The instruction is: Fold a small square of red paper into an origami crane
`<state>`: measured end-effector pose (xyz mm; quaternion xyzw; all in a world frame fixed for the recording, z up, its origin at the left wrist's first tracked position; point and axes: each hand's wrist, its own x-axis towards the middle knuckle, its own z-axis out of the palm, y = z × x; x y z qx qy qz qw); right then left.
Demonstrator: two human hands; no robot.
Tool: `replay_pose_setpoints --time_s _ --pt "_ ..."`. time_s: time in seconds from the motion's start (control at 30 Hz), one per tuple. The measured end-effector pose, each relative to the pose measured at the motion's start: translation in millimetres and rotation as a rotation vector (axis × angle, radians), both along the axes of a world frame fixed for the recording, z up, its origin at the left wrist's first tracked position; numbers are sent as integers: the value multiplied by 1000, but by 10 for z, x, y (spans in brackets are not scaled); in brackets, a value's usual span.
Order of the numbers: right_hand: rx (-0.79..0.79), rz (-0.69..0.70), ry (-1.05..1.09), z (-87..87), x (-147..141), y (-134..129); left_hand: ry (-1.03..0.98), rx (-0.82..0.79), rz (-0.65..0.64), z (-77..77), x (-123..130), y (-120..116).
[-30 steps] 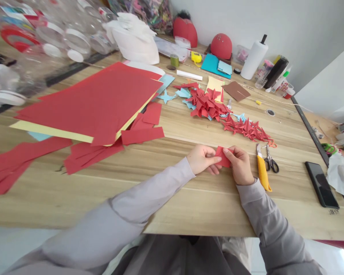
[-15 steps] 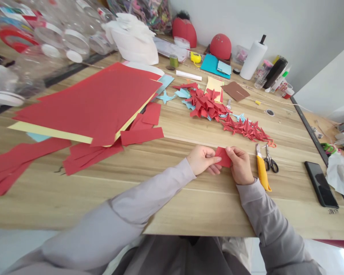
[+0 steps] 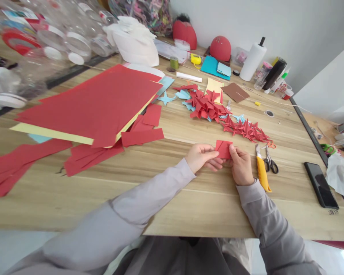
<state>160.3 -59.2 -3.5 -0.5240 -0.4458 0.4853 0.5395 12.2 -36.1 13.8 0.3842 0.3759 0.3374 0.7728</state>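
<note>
A small red paper square [image 3: 224,149] is held up between both hands, with a crease line showing across its upper left part. My left hand [image 3: 205,157] pinches its left edge between thumb and fingers. On the right edge, the thumb and fingers of my right hand [image 3: 241,162] are closed on the same square. Just right of that hand lie a yellow-handled utility knife [image 3: 262,170] and black-handled scissors [image 3: 270,161]. Beyond the hands are folded red paper stars [image 3: 246,129], some in a heap [image 3: 208,105], with a few light blue ones among them.
Large red paper sheets [image 3: 94,103] and cut red strips [image 3: 143,136] cover the left of the wooden table. Clear plastic bottles [image 3: 77,44] crowd the back left. A black phone [image 3: 321,185] lies at the right. A yellow tape measure [image 3: 195,59] and red pincushion [image 3: 220,47] are at the back.
The red square has been turned and lifted slightly, so it now faces me flatter with its crease visible. Both hands keep hold of it in nearly the same spot.
</note>
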Motion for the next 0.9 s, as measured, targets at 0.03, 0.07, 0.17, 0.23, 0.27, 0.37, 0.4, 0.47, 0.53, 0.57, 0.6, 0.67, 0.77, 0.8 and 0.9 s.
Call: replay_pose_setpoints --time_s 0.03,0.07,0.17,0.23,0.27,0.37,0.4,0.47,0.53,0.57,0.6,0.67,0.77,0.8,0.9 --pt "10 -10 -1 -1 -1 4 8 12 -1 6 -1 -1" --pt "16 -13 4 -2 -2 9 22 23 3 11 -2 -2" --pt "24 -43 38 3 -7 22 72 36 63 18 -1 4" --pt "36 -89 52 15 -9 27 102 45 96 14 3 10" --pt "46 -110 47 25 -10 26 116 57 103 9 6 11" --pt "75 -130 -37 67 -18 9 175 122 127 -23 20 9" --pt "81 -121 -78 83 -24 -2 203 151 141 -40 24 6" --pt "76 -50 -138 109 -42 -25 265 215 159 -80 25 -1" --pt "73 29 -127 126 -64 -46 336 320 163 -122 13 -9" --pt "78 51 -106 132 -75 -53 381 398 167 -140 3 -13" --pt "88 57 -85 135 -84 -59 432 482 168 -154 -8 -18" --pt "113 37 -55 140 -95 -66 536 647 174 -167 -31 -31" --pt "152 16 -38 141 -96 -70 590 806 174 -153 -42 -49" --pt "163 10 -32 137 -91 -69 565 804 170 -142 -38 -52" --pt "204 -66 -22 114 -67 -52 402 532 163 -97 -15 -42"
